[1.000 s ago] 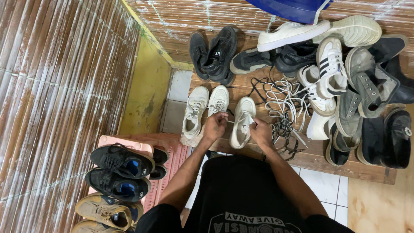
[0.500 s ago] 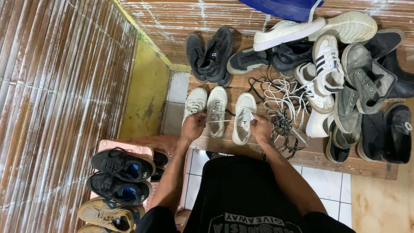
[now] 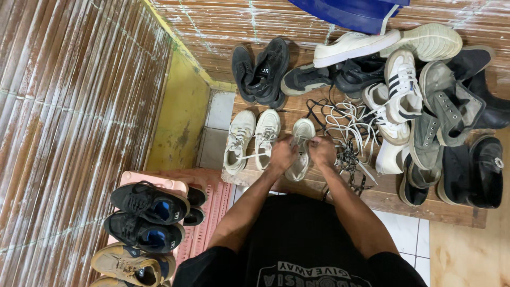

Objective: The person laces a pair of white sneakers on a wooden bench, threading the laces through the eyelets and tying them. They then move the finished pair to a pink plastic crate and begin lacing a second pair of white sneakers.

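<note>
Both of my hands meet over a single cream sneaker (image 3: 301, 133) lying on a wooden board (image 3: 425, 204). My left hand (image 3: 282, 154) and my right hand (image 3: 322, 150) are closed on a white shoelace (image 3: 249, 155) at the sneaker's top; one end trails left across a cream sneaker pair (image 3: 251, 138). The pair stands side by side just left of the single sneaker.
A tangle of loose laces (image 3: 350, 130) lies right of my hands. Black sneakers (image 3: 261, 69), white trainers (image 3: 401, 85), grey boots (image 3: 441, 111) and dark shoes (image 3: 478, 170) crowd the board. A pink rack (image 3: 207, 212) at lower left holds dark and tan shoes. Bamboo wall (image 3: 69, 122) stands left.
My left hand has moved right from beside the cream pair to the single sneaker, joining the right hand. Both hands now grip the lace there.
</note>
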